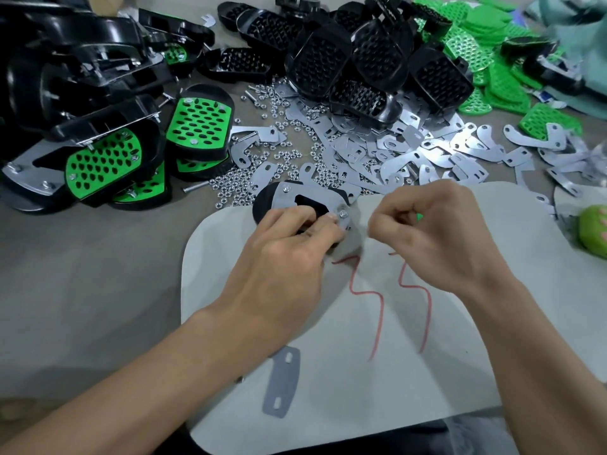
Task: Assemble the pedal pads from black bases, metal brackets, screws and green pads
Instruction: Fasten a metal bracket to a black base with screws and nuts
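- The black plastic base [262, 205] with a flat grey metal bracket [289, 196] laid on top is found in the middle of the desk [82, 274]. It is at the far edge of a white cloth [476, 356] marked with red wavy lines.
- The base is held by the left hand [285, 254]. Its grip is curled round the near side, and the fingertips are pressed on the bracket.
- A small silver screw [342, 213] with a nut is seen in the right end of the bracket, just beside those fingertips.
- The right hand [433, 231] is held just to the right of the base, above the cloth. Its grip is pressed together, and a small green bit [419, 217] is pinched in it. What the bit is cannot be told.
- A grey metal plate with two slots [282, 382] is laid flat on the near part of the cloth.
- Behind the base, a heap of loose metal brackets [410, 149] and many small silver nuts [285, 156] are spread out.
- Further back, a pile of black bases [377, 60] is stacked, with a pile of green pads [492, 44] to its right.
- On the left, finished pedal pads with green tops [105, 159] are piled up.
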`<state>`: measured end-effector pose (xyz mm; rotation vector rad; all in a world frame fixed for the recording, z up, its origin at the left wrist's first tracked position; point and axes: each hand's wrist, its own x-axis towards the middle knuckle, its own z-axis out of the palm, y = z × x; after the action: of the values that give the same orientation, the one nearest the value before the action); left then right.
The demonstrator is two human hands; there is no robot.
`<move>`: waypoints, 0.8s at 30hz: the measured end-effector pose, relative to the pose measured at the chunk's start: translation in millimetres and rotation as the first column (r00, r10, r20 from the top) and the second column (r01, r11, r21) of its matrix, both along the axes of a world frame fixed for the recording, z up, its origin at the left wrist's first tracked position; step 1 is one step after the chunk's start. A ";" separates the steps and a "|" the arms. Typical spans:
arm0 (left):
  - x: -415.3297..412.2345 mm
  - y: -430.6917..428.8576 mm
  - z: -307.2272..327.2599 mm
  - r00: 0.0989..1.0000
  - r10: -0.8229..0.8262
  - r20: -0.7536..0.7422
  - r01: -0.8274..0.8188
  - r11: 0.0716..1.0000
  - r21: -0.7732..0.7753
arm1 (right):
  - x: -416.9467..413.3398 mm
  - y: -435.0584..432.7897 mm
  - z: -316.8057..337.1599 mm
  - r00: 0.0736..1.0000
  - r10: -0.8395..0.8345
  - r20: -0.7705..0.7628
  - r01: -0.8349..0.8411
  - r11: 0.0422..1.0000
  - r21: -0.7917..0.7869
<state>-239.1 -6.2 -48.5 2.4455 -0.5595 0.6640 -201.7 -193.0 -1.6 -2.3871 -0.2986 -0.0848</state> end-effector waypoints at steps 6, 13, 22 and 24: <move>-0.4 1.2 -1.2 1.000 -0.009 -0.020 0.009 1.000 -0.001 | -6.5 0.7 -0.8 0.994 0.086 -0.067 -0.077 0.988 0.135; -0.1 3.1 -3.9 0.999 -0.043 0.007 0.043 0.999 -0.018 | -5.6 2.3 -4.7 0.994 -0.107 -0.019 0.109 0.967 0.230; -1.4 30.8 17.3 0.964 0.236 0.124 -0.208 0.957 -0.203 | 31.5 61.2 24.1 0.975 0.095 -0.199 -0.151 0.945 -0.292; 0.2 46.9 27.3 0.918 0.395 -0.027 -0.381 0.861 -0.336 | 32.1 72.2 30.0 0.964 0.145 -0.224 -0.229 0.881 -0.415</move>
<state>-238.9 40.6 -21.2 2.2315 0.0478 0.8929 -169.6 -120.8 28.4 -2.7700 -0.5023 0.3312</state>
